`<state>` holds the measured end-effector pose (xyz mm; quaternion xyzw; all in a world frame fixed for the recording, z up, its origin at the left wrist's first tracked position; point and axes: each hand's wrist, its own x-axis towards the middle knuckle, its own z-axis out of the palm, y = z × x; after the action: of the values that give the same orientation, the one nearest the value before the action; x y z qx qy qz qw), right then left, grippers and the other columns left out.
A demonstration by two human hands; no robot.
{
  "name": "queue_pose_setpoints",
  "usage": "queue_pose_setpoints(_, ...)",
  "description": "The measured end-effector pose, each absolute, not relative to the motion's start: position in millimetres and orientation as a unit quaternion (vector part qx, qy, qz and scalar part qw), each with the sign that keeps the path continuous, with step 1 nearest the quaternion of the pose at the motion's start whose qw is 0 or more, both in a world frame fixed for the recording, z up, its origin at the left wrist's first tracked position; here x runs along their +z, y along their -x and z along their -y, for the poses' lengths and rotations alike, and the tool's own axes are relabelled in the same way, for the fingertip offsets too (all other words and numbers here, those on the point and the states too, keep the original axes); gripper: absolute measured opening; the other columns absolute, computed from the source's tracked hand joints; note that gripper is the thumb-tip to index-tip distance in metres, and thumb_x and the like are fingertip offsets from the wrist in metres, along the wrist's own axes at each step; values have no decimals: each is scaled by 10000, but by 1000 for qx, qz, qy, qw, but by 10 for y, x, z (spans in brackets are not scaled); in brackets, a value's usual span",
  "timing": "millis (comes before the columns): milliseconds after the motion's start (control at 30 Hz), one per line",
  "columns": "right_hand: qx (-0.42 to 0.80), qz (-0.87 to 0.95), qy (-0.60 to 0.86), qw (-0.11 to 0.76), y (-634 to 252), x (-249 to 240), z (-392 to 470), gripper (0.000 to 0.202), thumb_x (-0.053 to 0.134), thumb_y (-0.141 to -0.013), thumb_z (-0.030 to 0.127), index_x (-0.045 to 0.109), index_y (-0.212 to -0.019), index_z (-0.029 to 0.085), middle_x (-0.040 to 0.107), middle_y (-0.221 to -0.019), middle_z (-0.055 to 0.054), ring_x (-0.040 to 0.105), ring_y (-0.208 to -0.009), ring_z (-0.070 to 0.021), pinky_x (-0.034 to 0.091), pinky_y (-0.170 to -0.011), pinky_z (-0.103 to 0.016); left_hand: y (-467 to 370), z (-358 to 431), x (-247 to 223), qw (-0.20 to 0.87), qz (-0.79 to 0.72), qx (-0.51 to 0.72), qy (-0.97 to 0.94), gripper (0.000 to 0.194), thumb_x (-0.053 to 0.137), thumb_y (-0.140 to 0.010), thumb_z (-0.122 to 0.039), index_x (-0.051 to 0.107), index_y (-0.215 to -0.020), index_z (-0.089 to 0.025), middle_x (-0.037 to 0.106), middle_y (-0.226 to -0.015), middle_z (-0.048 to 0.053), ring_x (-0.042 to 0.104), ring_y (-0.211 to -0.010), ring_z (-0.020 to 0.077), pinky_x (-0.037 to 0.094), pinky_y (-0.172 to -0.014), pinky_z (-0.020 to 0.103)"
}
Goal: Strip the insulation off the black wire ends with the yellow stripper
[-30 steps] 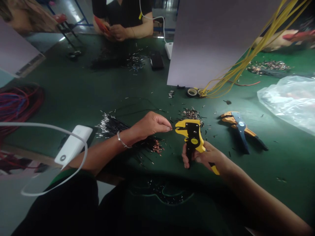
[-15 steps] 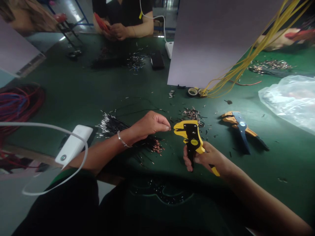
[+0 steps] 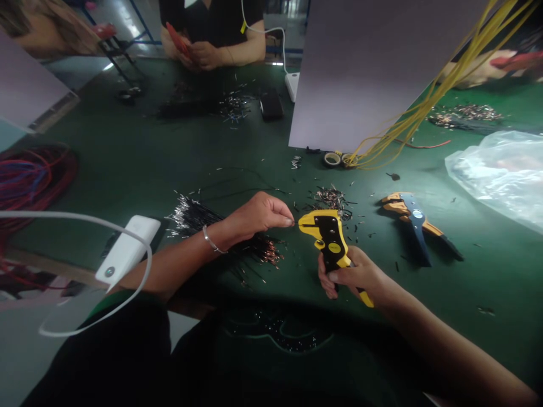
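Observation:
My left hand [image 3: 269,213] is closed in a pinch on a thin black wire, whose tip barely shows at the fingertips near the jaws of a yellow and black wire stripper [image 3: 324,225]. My right hand [image 3: 354,272] wraps round the handles of that stripper, and its jaws look closed. Under my left forearm lies a bundle of black wires [image 3: 199,217], silvery at the left ends and coppery at the right. Just behind the stripper is a heap of cut black and copper scraps [image 3: 331,198].
A second wire stripper [image 3: 418,220], blue and orange, lies at right. Yellow wires [image 3: 407,133] hang beside tape rolls [image 3: 332,159]. A white power bank [image 3: 127,251] with a cable lies left, near red and blue wire coils [image 3: 31,175]. Across the table, a person's hands [image 3: 203,55] hold a red tool.
The stripper's jaws have closed and its handles are squeezed closer together in my right hand. My left hand has stayed in place.

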<state>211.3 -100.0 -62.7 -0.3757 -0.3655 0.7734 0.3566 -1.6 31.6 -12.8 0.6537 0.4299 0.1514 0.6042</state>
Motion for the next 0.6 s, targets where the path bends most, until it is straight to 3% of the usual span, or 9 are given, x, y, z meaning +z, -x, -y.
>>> queue_pose_setpoints(600,732,357,443,374,-1959,-544,1045,76,614,-644,152,576,-710,148,546,-485,30,493,-413,-120,409,-450,-272,11,-362,-152,611,-436,162,-641,86,691,-609,-213,699,-631,-131,474,-463,-44,297,-432,37,177,-430,226)
